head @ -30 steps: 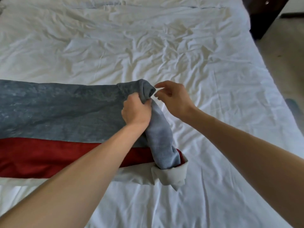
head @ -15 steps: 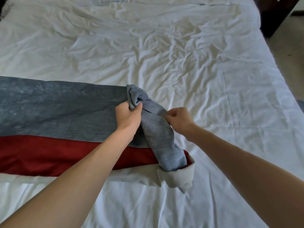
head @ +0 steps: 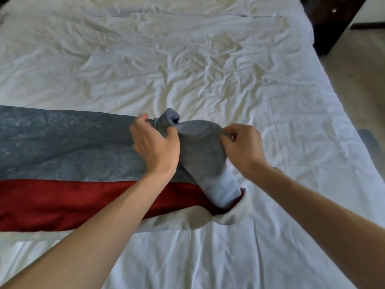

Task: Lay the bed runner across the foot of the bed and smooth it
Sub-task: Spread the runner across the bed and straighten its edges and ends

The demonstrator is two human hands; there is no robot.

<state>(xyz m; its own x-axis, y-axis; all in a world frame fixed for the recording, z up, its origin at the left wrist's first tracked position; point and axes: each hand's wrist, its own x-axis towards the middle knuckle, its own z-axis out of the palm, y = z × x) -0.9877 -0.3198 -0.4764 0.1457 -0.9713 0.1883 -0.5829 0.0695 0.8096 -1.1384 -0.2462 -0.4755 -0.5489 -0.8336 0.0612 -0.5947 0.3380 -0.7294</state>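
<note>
The bed runner (head: pixel 68 147) lies across the white bed (head: pixel 187 65) from the left edge to the middle. It has a blue-grey band, a red band below it and a white lining. Its right end is folded back in a bunched grey roll (head: pixel 202 161). My left hand (head: pixel 155 146) grips the bunched fabric at the top of the roll. My right hand (head: pixel 242 148) pinches the roll's right edge. The white lining curls out at the roll's lower end (head: pixel 237 213).
The wrinkled white sheet covers the right half of the bed (head: pixel 291 142) and the near strip (head: pixel 208 257). Dark wooden furniture (head: pixel 327 24) stands at the top right. Beige floor (head: pixel 362 80) runs along the bed's right side.
My right hand has taken hold of the folded end's right edge and pulled it rightward, widening the roll. My left hand has shifted its grip at the top of the fold.
</note>
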